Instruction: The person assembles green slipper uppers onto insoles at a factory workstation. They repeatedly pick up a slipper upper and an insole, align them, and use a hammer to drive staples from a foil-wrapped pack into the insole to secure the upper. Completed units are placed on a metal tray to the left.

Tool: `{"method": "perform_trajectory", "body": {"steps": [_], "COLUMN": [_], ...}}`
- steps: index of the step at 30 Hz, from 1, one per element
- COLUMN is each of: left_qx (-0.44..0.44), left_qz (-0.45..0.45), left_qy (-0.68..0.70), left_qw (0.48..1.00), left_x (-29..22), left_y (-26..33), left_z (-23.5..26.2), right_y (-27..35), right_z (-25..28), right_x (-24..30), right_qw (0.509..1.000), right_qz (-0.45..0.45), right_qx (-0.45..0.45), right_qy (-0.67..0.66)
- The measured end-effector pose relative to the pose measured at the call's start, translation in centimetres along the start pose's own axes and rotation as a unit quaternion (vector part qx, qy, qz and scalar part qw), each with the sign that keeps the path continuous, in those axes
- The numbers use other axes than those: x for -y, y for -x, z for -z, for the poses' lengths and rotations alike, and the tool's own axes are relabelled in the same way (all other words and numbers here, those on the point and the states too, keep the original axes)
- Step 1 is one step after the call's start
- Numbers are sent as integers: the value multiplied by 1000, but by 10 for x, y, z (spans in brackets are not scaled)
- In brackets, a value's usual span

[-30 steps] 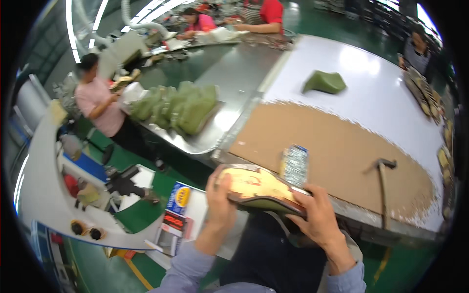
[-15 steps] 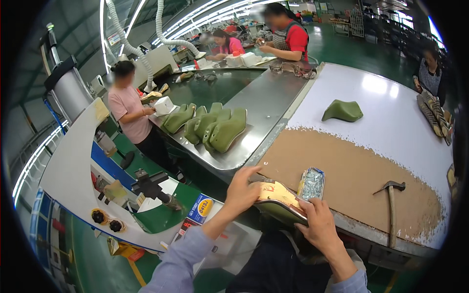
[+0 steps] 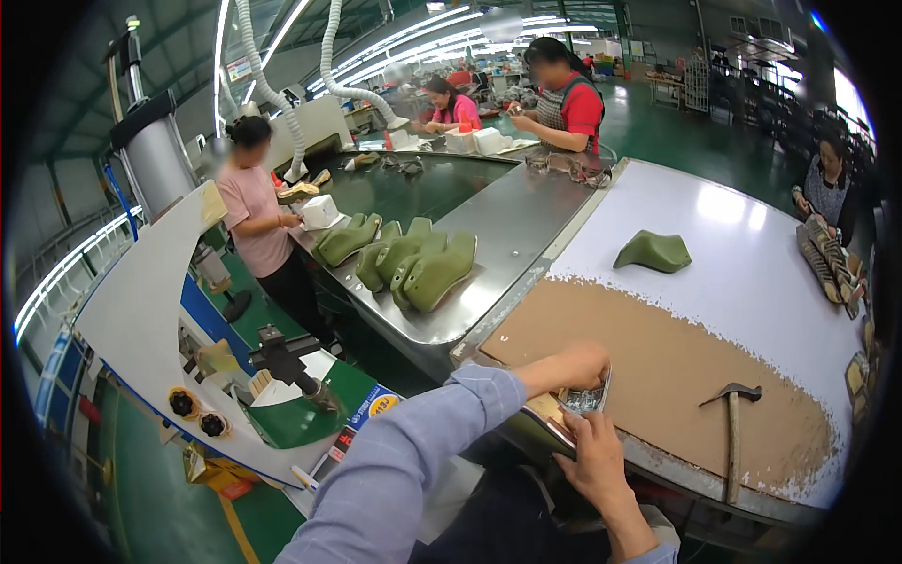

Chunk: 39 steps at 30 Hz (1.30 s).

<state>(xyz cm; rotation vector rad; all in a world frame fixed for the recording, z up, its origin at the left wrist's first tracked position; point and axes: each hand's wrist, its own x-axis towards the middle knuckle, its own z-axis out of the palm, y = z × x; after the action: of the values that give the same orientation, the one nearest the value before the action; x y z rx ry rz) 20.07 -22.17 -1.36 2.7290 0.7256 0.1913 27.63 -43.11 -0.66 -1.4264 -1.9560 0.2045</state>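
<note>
A green shoe last (image 3: pixel 528 434) lies sole-up at the table's near edge, with a tan insole board (image 3: pixel 548 408) on top. My right hand (image 3: pixel 598 461) grips its right end, thumb below and fingers over the top edge. Just beyond the last is a small tray (image 3: pixel 605 391) of shiny metal tacks. My left hand (image 3: pixel 575 366) is down in this tray with its fingers curled; the fingertips and anything between them are hidden. My left forearm crosses over the left part of the last.
A hammer (image 3: pixel 733 442) lies on the table's brown worn patch at right. Another green last (image 3: pixel 653 252) rests on the white surface. Several green lasts (image 3: pixel 437 273) stand on the metal bench at left. A machine (image 3: pixel 141 273) is close on my left. Co-workers stand around the benches.
My left hand has let go of the last and moved right into the tack tray. My right hand still holds the last. The whole view has shifted slightly.
</note>
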Motion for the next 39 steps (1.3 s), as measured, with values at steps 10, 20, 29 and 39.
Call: {"method": "perform_trajectory", "body": {"steps": [10, 20, 29, 39], "left_qx": [-120, -169, -188, -144], "left_qz": [41, 80, -4, 105], "left_qy": [174, 298, 125, 105], "left_qw": [977, 936, 974, 978], "left_x": [-14, -63, -70, -79], "left_y": [27, 135, 125, 122], "left_z": [34, 39, 33, 32], "right_y": [-1, 1, 104, 164], "right_z": [1, 3, 128, 154], "right_x": [4, 1, -96, -136], "right_qw": [1000, 999, 896, 910], "right_qz": [-3, -17, -221, -288], "right_qx": [5, 17, -74, -132], "right_qy": [-8, -34, 378, 267]}}
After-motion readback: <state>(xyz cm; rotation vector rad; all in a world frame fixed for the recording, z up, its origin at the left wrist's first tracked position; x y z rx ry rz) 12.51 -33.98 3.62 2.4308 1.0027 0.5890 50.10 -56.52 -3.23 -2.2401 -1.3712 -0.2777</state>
